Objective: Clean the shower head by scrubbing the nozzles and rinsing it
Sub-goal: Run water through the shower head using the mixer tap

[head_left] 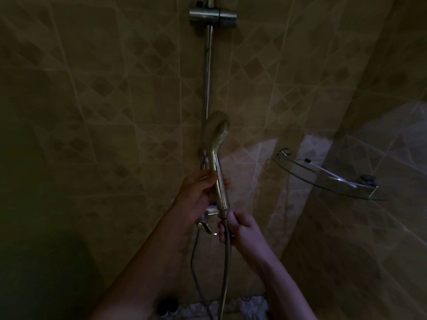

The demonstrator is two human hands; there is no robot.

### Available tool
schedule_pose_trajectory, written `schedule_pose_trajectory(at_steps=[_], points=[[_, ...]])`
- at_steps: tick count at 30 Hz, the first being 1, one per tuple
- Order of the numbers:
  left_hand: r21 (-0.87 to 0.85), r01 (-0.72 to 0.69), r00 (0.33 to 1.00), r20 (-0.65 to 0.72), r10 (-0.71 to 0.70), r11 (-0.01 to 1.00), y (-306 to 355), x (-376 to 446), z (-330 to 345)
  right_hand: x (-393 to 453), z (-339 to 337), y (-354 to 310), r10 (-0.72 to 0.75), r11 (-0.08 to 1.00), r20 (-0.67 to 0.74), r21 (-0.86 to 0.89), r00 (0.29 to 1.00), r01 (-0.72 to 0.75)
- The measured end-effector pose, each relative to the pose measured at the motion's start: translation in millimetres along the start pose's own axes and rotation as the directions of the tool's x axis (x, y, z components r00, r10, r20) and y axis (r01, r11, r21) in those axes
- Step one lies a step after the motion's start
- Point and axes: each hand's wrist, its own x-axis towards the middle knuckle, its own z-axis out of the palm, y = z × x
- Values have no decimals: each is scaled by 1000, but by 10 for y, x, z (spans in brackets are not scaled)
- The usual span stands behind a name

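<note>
A chrome hand-held shower head (216,129) stands upright in the middle of a dim tiled shower, its round face turned away to the right so the nozzles are hidden. My left hand (198,192) is wrapped around its handle. Just below, my right hand (240,229) pinches the metal hose (226,262) where it joins the handle's base. The hose hangs down and loops back up towards the mixer tap (208,221), which sits partly hidden behind my hands.
A vertical chrome rail (208,77) runs up the tiled wall to an empty slider bracket (213,16). A glass corner shelf (328,179) juts out at the right. A dark object (167,306) lies on the floor below.
</note>
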Motion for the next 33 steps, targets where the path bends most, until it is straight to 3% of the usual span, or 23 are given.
schedule_pose_trajectory(at_steps=[7, 9, 15, 21, 27, 33], points=[[-174, 98, 995, 7, -98, 980, -56, 10, 44, 2, 107, 9, 15, 999, -14, -32, 1000, -16], [-120, 92, 995, -29, -96, 988, -55, 14, 86, -9, 135, -3, 17, 1000, -27, -26, 999, -17], [87, -71, 992, -96, 79, 994, -86, -7, 83, -60, 141, -55, 7, 999, 12, -44, 1000, -7], [225, -43, 991, -112, 70, 973, -101, -29, 94, -56, 139, -65, 16, 1000, -23, -23, 1000, -16], [-22, 57, 997, -43, -58, 998, -50, -34, 127, -55, 111, -85, -2, 1000, -23, -24, 1000, 2], [-29, -36, 990, -138, 32, 999, -127, -29, 60, -30, 113, -68, -25, 999, -25, -42, 999, 24]])
